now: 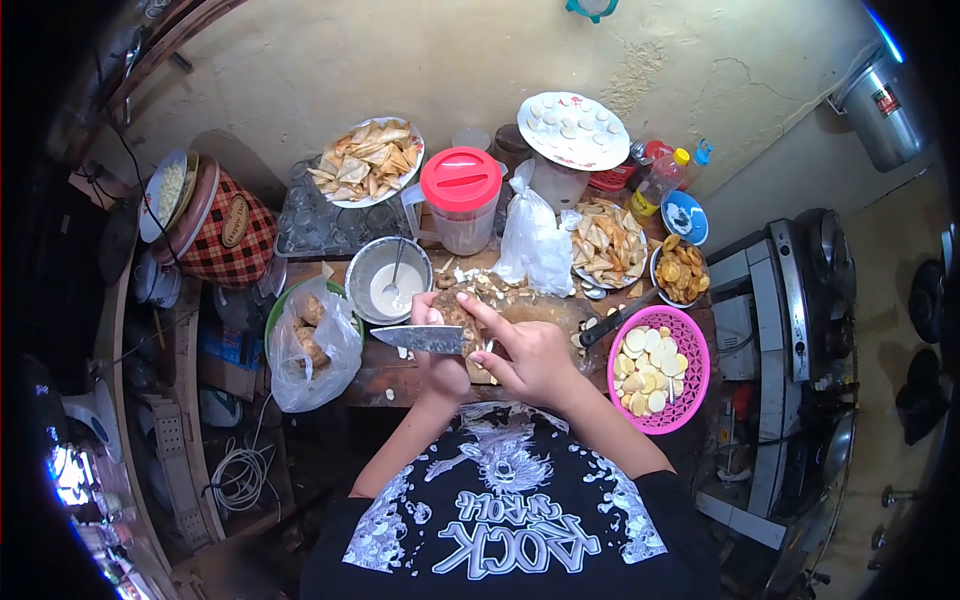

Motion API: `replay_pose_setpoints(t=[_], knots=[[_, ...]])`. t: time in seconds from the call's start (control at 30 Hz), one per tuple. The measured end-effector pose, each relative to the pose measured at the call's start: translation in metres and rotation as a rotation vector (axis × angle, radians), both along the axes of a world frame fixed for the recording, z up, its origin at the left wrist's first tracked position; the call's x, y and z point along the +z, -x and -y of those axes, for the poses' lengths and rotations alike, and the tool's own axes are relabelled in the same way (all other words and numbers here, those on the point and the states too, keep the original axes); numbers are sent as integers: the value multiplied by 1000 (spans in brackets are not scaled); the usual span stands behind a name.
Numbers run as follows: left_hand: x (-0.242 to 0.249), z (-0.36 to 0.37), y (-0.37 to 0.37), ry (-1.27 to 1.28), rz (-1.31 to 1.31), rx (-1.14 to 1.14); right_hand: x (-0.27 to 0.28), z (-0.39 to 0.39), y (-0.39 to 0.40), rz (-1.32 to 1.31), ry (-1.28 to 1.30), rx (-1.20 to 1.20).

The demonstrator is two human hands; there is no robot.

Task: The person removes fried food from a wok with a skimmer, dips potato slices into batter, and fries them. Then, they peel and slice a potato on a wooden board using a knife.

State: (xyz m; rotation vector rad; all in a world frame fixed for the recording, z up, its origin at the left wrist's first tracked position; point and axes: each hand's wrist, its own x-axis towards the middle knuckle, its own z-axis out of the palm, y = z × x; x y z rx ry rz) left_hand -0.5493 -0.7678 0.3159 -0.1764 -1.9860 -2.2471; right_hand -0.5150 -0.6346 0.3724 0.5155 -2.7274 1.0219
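Observation:
My left hand (442,368) is closed on a brown-skinned tuber (462,318) above the cluttered board, its fingers partly behind a knife (418,340). That knife's broad blade points left across my left hand, with its heel against the tuber. My right hand (535,358) curls in from the right, index finger over the tuber and thumb below it. The knife's handle is hidden near my right palm. Brown peels and pale scraps (490,284) lie just beyond both hands. A second black handle (618,317) rests beside the pink basket (702,385) of pale round slices (648,365).
On the left stand a bag of brown tubers (312,345) and a bowl of white batter (362,288) with a spoon. Behind are a red-lidded jug (463,215), a white plastic bag (535,240) and plates of folded pastries (365,160). A stove (790,300) stands right.

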Motion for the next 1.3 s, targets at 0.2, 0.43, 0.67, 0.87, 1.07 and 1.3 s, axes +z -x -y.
replay_pose_setpoints(t=[0.2,0.43,0.67,0.87,1.07,1.3], knots=[[-1,4,-7,206,-336,14,-12,-2,4,-60,103,-2],[-8,3,-1,89,-47,19,-28,-10,21,478,713,-57],[-12,13,2,-268,176,-109,-7,1,9,106,107,6],[-21,17,-3,130,-183,-21,-10,6,7,89,-3,-53],[-11,6,-13,28,-143,-2,-8,-4,8,240,204,10],[-8,6,-7,-211,59,-86,1,-8,0,258,70,63]])
